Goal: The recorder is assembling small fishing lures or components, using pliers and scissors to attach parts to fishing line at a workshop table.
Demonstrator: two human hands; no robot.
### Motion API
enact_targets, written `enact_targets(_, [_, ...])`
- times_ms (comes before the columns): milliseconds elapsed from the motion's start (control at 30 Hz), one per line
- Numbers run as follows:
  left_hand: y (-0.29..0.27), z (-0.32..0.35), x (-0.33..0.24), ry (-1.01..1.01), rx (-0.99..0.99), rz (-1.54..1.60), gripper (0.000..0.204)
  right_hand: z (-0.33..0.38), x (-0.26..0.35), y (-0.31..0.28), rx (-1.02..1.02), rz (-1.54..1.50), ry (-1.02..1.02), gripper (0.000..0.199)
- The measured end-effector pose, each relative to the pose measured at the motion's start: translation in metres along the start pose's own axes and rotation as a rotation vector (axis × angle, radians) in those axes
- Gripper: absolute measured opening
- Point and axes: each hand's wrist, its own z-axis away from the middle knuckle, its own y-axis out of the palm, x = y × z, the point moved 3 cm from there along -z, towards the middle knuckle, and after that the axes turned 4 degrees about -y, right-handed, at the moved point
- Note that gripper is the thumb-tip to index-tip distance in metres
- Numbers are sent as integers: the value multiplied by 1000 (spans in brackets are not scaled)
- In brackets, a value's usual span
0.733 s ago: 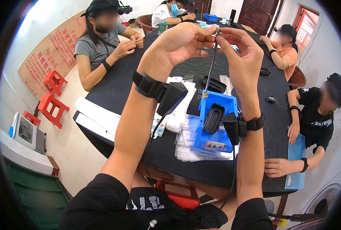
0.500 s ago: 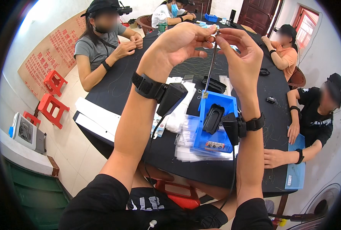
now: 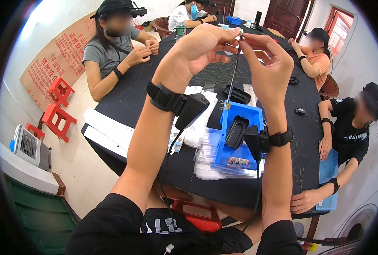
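Looking down, I see my left hand (image 3: 193, 50) and right hand (image 3: 270, 61), fingers curled, at the tip of the metal rod (image 3: 235, 70); what they grip, I cannot tell.

We stretch both forearms (image 3: 148, 131) forward, left hand (image 3: 197, 50) and right hand (image 3: 272, 59) close together, fingers (image 3: 260, 39) bent inward

Case (image 3: 237, 131) in bin (image 3: 245, 110), rod (image 3: 234, 73) behind

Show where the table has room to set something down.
Bare black tablecloth shows between the plastic bags and its near edge, and between the two small black parts at right. Crowded: white sheets and bags around the blue bin and metal rod; loose threads beyond.
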Motion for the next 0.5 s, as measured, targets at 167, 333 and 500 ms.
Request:
enact_targets(167, [0,2,-2,42,-98,-64,17,0,2,1,-29,108,-115,18])
enact_targets(333, [-1,1,-3,54,-110,-81,19,0,3,1,-39,127,-147,17])
enact_targets(500, [-1,2,-3,46,-127,-82,20,2,5,0,20,144,-87,21])
